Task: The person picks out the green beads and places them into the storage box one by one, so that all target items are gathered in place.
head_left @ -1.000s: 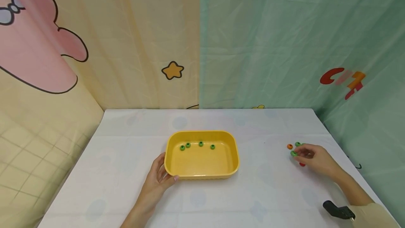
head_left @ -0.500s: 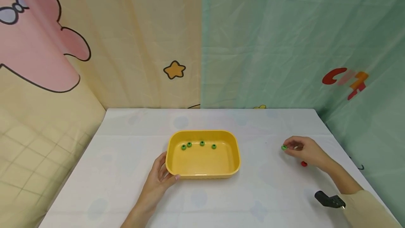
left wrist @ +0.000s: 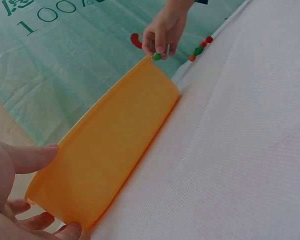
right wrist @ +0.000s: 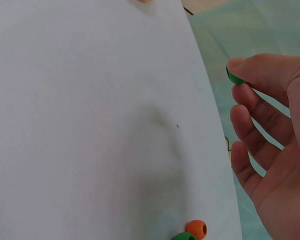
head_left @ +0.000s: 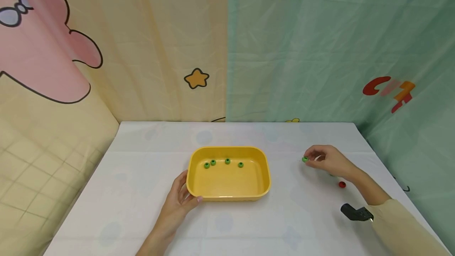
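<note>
A yellow plastic tray [head_left: 228, 198] sits on the white tabletop, with several green beads [head_left: 227, 161] lying along the far part of its floor. My left hand [head_left: 174, 205] grips the tray's near-left corner, thumb at the front and fingers round the side. To the right of the tray, my right hand [head_left: 331, 162] pinches one green bead [right wrist: 234, 76] between thumb and fingertip, raised off the table. Behind that hand lie a red bead [head_left: 342, 184], an orange bead [right wrist: 196, 229] and another green bead [right wrist: 183, 236]; in the head view the hand mostly hides the last two.
A black wrist mount [head_left: 356, 212] sticks out from the right sleeve [head_left: 398, 224]. Printed curtains stand behind the table [head_left: 284, 224] and along both sides. White patterned cloth covers the tabletop between the tray and the loose beads.
My right hand has lifted the green bead away from the loose beads and carried it left toward the tray, with the red bead left behind. The left hand keeps its hold on the tray.
</note>
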### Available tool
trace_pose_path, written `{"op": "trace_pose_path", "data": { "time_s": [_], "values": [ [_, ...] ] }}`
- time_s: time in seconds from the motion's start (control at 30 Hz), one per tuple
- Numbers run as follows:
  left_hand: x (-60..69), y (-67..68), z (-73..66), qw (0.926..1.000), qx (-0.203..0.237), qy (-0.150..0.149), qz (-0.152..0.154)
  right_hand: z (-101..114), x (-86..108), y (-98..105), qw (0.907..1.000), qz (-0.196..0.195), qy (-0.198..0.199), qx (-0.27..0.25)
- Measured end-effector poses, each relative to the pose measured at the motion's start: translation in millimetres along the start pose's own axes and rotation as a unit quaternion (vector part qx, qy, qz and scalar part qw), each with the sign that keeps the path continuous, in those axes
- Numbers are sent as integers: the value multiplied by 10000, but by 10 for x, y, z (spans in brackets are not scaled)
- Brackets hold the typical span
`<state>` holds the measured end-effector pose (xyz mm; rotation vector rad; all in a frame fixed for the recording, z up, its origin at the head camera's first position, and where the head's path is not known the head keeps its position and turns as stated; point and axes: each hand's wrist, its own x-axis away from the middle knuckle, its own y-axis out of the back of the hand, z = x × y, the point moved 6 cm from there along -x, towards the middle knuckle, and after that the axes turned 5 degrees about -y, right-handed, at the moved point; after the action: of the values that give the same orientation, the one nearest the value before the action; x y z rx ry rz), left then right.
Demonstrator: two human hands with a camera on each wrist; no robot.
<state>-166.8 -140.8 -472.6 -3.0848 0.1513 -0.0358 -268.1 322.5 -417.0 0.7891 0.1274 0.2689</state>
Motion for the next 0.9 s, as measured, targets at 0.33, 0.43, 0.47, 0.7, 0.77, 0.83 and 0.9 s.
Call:
{"op": "trace_pose_path", "data": {
  "time_s": [0.33,0.43,0.47,0.7,0.77,0.83,0.9],
  "values": [
    [-3,-1,15,10000,7,43,23,175,-213,-94,9996,188,146,144],
    [-7,1,19,10000,23,38,14,259,-294,-116,9993,240,156,241],
    [-7,3,20,10000,26,35,6,292,-319,-123,9992,267,157,255],
    [-8,9,21,10000,7,39,-31,512,-496,-190,9978,481,238,395],
    [-10,9,19,10000,3,44,-33,592,-552,-221,9968,531,406,439],
    [-12,9,16,10000,7,41,-17,664,-609,-261,9958,581,555,428],
    [-13,10,8,10000,1,17,4,742,-666,-313,9946,636,717,395]
  ]
}}
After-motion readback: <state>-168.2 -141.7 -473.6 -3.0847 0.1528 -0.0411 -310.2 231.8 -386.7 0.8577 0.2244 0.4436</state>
